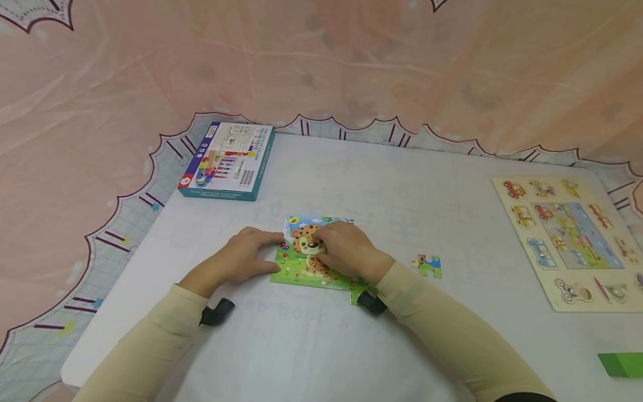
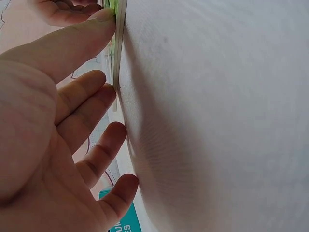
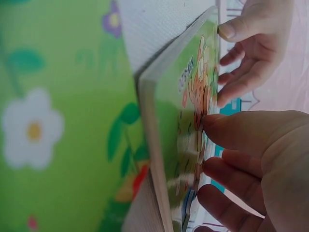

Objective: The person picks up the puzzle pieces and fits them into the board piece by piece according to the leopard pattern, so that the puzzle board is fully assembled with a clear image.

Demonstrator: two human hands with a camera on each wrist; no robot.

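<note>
A leopard jigsaw puzzle lies flat on the white table, its picture showing a spotted cub on grass. My left hand steadies its left side, thumb and fingertips touching the edge with fingers fairly straight. Over the upper right part of the picture, my right hand bends its thumb and fingers onto a puzzle piece that sits slightly raised; the palm hides much of that area from the head view. One loose piece is under the right wrist, and another loose piece lies farther right.
A teal-sided toy box stands at the back left. On the right is a wooden peg puzzle board with vehicle shapes, and a green block sits near the front right. Patterned cloth hangs behind the table.
</note>
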